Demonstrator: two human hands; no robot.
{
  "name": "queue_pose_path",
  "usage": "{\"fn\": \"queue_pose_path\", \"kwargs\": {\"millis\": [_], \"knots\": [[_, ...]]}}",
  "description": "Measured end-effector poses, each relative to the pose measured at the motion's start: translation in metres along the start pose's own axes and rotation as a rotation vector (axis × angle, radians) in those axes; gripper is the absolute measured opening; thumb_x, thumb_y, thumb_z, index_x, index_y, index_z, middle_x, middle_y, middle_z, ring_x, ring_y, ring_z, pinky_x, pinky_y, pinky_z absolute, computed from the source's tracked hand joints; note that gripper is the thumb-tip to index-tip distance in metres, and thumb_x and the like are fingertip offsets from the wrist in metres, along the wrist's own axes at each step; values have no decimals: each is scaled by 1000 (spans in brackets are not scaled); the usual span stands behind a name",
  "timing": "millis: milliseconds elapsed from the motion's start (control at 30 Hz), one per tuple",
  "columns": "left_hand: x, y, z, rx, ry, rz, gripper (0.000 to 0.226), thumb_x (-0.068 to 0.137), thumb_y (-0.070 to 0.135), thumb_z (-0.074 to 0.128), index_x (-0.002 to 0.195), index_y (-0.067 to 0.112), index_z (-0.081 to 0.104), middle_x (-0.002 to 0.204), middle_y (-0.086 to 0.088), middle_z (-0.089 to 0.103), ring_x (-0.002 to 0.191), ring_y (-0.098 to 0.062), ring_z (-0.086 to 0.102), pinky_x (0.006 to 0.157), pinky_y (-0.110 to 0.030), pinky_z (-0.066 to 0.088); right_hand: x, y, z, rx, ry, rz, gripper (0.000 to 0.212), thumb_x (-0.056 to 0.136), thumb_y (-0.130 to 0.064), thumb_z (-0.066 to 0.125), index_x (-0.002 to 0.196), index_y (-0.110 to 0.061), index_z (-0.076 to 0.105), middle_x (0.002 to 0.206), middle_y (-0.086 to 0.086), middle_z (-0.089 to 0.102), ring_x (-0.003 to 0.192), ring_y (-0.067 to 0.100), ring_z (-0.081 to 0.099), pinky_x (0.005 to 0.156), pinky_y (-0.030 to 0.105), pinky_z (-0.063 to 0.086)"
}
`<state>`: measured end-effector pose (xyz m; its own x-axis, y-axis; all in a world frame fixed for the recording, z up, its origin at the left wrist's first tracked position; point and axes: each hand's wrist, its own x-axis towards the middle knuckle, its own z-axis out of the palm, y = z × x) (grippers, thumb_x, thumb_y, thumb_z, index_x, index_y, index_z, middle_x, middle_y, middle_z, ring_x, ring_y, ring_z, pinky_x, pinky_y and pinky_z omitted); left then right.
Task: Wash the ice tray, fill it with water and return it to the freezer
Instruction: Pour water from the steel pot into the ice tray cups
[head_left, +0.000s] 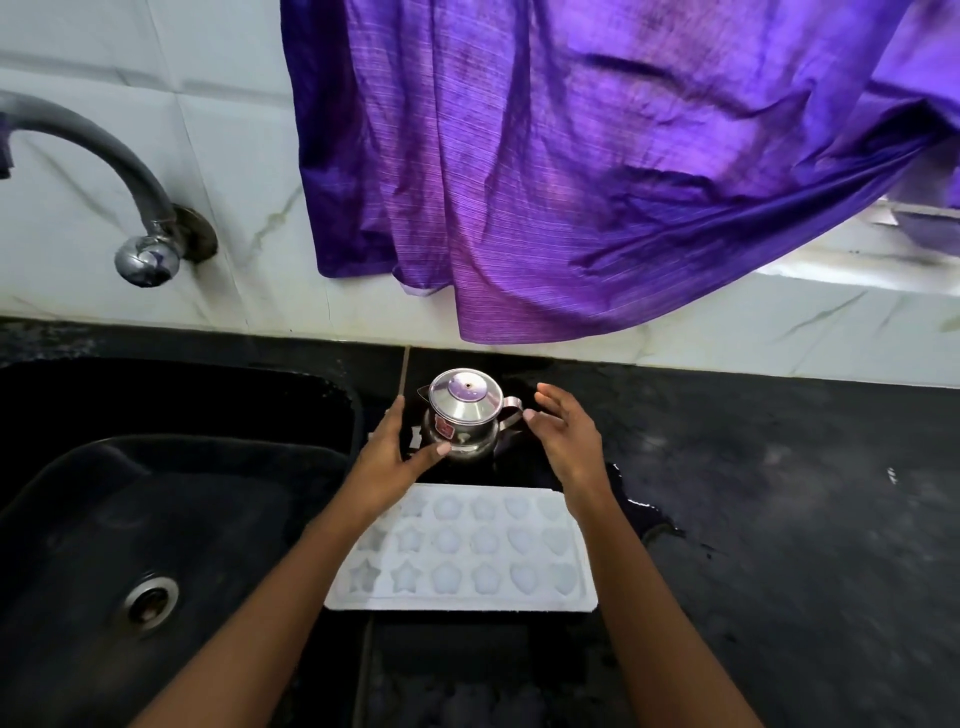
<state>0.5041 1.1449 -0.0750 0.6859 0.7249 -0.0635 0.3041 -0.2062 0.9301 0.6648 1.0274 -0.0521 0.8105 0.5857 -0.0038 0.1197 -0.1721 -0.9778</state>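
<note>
A white ice tray (462, 558) with star, flower and heart shaped cells lies flat on the black counter, just right of the sink. Behind it stands a small steel pot (465, 415) with a lid and a side handle. My left hand (397, 449) is at the pot's left side, fingers spread, thumb touching its base. My right hand (563, 434) hovers at the pot's right by the handle, fingers apart, holding nothing. Both forearms pass over the tray's ends.
A black sink (156, 499) with a drain (150, 603) lies to the left, under a grey wall tap (124, 176). A purple cloth (571, 171) hangs over the tiled wall. Water is spilled on the counter (779, 519) right of the tray.
</note>
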Motion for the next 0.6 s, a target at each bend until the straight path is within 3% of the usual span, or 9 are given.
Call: {"fn": "queue_pose_path", "kwargs": {"millis": [100, 200, 300, 367, 500, 600], "knots": [[-23, -8, -7, 232, 14, 64, 92, 83, 44, 64, 149, 14, 7, 158, -4, 8, 141, -8, -5, 116, -37, -6, -20, 8, -16, -153, -49, -20, 41, 89, -19, 62, 129, -16, 53, 131, 2, 56, 122, 18, 51, 97, 25, 40], [-44, -24, -14, 397, 0, 75, 117, 66, 79, 53, 150, 14, 5, 158, 0, 4, 136, 0, -9, 115, -38, -10, -42, 19, -30, -264, -133, 15, 58, 86, -34, 64, 138, -20, 44, 142, 1, 46, 132, 16, 41, 109, 33, 34], [-60, -41, -20, 532, -2, 57, 128, 50, 89, 29, 150, 15, -1, 158, 4, -3, 137, 1, -13, 114, -38, -12, -61, 28, -39, -557, -216, 28, 78, 82, -53, 60, 146, -26, 26, 153, -1, 30, 141, 19, 27, 116, 45, 18], [-71, -47, -23, 586, -2, 59, 133, 46, 93, 25, 150, 15, -5, 158, 5, -7, 134, 4, -17, 115, -38, -13, -74, 31, -44, -744, -257, 0, 91, 78, -63, 59, 149, -26, 15, 157, -3, 20, 144, 19, 16, 118, 43, 6], [-91, -54, -26, 633, -1, 45, 146, 33, 103, 10, 149, 17, -9, 158, 6, -10, 132, 3, -22, 112, -37, -16, -96, 39, -48, -903, -354, 27, 131, 49, -87, 51, 149, -27, -9, 160, -1, -4, 146, 19, -8, 115, 45, -9], [-100, -59, -29, 655, -6, 46, 148, 31, 103, 15, 149, 19, -10, 158, 5, -10, 133, 1, -23, 111, -40, -17, -107, 47, -49, -986, -378, 29, 147, 27, -91, 37, 147, -26, -18, 158, 1, -14, 145, 20, -17, 114, 49, -13]]}}
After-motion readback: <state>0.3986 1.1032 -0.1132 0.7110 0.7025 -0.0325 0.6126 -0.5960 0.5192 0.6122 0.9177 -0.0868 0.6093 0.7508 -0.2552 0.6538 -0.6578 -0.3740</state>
